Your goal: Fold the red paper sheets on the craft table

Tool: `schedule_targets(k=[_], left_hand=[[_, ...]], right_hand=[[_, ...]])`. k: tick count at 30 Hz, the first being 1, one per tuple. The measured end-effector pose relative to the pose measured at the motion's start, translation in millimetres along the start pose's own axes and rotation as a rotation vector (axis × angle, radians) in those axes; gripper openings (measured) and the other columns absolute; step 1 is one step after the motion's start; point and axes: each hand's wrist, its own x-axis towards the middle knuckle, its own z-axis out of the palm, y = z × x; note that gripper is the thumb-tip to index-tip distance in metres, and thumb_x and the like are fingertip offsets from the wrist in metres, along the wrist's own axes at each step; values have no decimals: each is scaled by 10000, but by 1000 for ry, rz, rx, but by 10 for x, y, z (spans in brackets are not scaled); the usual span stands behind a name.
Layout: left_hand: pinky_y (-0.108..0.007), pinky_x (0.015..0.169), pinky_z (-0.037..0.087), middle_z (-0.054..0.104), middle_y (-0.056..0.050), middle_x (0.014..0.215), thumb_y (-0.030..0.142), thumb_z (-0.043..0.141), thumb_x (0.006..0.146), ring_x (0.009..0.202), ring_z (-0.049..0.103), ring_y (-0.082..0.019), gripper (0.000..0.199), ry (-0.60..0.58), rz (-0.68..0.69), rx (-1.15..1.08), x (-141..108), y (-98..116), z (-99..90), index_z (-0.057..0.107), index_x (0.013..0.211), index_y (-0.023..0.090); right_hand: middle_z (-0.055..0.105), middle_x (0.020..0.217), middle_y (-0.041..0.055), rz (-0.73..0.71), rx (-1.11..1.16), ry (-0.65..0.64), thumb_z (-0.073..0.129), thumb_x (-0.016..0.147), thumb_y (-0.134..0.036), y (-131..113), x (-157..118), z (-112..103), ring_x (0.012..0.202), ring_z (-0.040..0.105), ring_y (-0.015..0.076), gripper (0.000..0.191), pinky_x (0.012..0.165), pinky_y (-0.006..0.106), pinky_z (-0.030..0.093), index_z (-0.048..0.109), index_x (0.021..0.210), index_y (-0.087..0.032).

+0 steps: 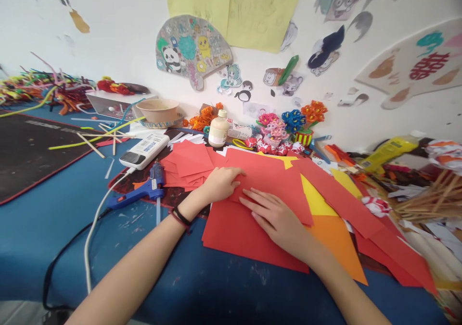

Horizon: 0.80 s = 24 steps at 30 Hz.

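Observation:
My left hand point(223, 183) is at the left side of an upper sheet of red paper point(272, 171), its fingers curled in on the paper. My right hand point(276, 219) lies flat on the red paper with its fingers stretched out toward my left hand. Beneath both, a lower red sheet point(249, 238) reaches toward the table's front edge. Orange paper point(337, 243) and yellow paper point(317, 195) stick out on the right. A pile of smaller red paper pieces point(189, 159) sits just left of my left hand.
A blue glue gun point(139, 193) and a white power strip point(144, 151) with cords lie left. Behind stand a cream bottle point(218, 130), a bowl point(158, 111) and pipe-cleaner flowers point(274, 130). Red paper strips point(364, 219) and wooden sticks point(429, 197) are right.

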Motion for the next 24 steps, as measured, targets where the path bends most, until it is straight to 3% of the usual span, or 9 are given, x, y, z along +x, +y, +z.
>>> schedule_targets(k=[4, 8, 14, 20, 24], left_hand=[[-338, 905, 448, 651, -47, 1189, 197, 512, 877, 1070, 600, -227, 346, 0, 10, 47, -20, 17, -11, 581, 1214, 239], [-398, 921, 404, 586, -86, 1212, 250, 560, 876, 1129, 524, -270, 374, 91, 68, 160, -68, 117, -95, 573, 1249, 270], [-401, 1035, 303, 499, -52, 1381, 388, 636, 844, 1287, 419, -263, 522, 48, 259, 15, -106, 311, -56, 477, 1334, 306], [-393, 1043, 328, 503, -63, 1409, 423, 658, 828, 1291, 449, -247, 650, -4, 214, -66, -126, 380, 153, 386, 1399, 274], [-426, 1093, 297, 447, -77, 1463, 396, 654, 828, 1351, 392, -259, 641, -17, 127, -74, -132, 412, 212, 390, 1401, 281]], right_hand=[[461, 1460, -52, 78, 103, 17, 348, 998, -269, 185, -81, -44, 1380, 379, 211, 440, 1125, 488, 353, 427, 1411, -395], [477, 1452, -30, 124, 200, 23, 380, 982, -284, 239, -89, -47, 1382, 375, 225, 427, 1138, 506, 330, 470, 1391, -365], [360, 1525, 51, 274, 358, 93, 474, 937, -339, 236, -123, -21, 1385, 366, 236, 610, 1116, 499, 353, 233, 1497, -329], [354, 1513, 80, 315, 282, 94, 525, 909, -371, 300, -163, -21, 1393, 337, 248, 625, 1128, 493, 324, 259, 1470, -301], [341, 1522, 74, 321, 283, 66, 539, 899, -374, 348, -176, -29, 1402, 320, 254, 641, 1135, 489, 310, 255, 1470, -304]])
